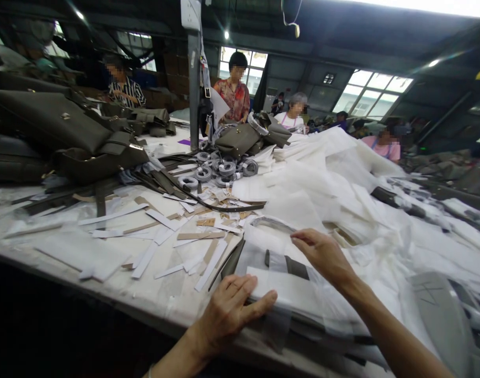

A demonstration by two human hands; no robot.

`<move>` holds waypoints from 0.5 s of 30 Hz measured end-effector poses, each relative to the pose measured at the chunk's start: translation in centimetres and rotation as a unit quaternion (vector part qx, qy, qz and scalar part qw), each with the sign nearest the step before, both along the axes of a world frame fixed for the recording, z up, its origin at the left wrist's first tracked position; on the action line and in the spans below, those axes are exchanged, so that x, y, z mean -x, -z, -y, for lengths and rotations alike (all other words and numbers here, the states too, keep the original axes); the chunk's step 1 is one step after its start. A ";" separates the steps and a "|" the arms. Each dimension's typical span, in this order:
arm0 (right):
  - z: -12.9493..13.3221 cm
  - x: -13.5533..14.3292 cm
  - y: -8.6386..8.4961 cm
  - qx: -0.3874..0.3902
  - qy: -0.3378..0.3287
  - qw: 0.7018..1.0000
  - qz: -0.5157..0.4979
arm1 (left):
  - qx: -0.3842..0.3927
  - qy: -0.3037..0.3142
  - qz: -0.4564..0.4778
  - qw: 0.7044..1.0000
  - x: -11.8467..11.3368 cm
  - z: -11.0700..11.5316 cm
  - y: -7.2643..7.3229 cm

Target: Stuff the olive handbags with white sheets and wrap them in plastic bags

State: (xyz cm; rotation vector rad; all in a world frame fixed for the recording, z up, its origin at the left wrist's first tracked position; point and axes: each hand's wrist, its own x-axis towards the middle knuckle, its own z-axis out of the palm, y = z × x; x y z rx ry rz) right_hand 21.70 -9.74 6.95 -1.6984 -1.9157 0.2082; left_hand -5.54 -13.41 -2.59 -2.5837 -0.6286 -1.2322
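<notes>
Fingers spread, the left hand (235,304) lies loosely on the near side of a flat dark olive bag (297,268), partly covered in translucent white wrapping, at the worktop's (161,294) near edge. A smooth, round-cornered grey panel (440,315) lies to the right. The right hand (322,252) reaches over the bag, thumb and fingertips brought together beside the film-wrapped, arched handle (269,220); whether they pinch anything cannot be told.

Left of the bag, thin white and tan card strips (145,215) scatter crosswise, with a flat, matte white sheet (82,252) towards the near edge. Beyond the strips lie narrow, smooth olive straps (164,184) and ring-shaped grey coils (227,168). Crumpled, cloudy white sheeting (322,168) heaps up across the right of the worktop. Slick olive bags (66,126) with small metal fittings pile at its left end. Farther off stand a square grey post (194,89) and a co-worker in a patterned red shirt (235,97), before paned windows (373,92).
</notes>
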 end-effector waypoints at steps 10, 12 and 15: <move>-3.5 3.1 0.4 0.112 -0.052 0.989 0.076 | -0.017 0.002 -0.025 1.000 -0.1 -0.2 -0.6; -3.8 1.5 -1.5 0.039 -0.022 0.999 -0.006 | -0.014 0.001 -0.011 1.000 0.0 -0.4 -0.5; -1.5 -3.4 -4.7 -0.037 0.014 0.995 -0.090 | 0.009 -0.007 0.032 0.999 0.5 -0.9 -0.5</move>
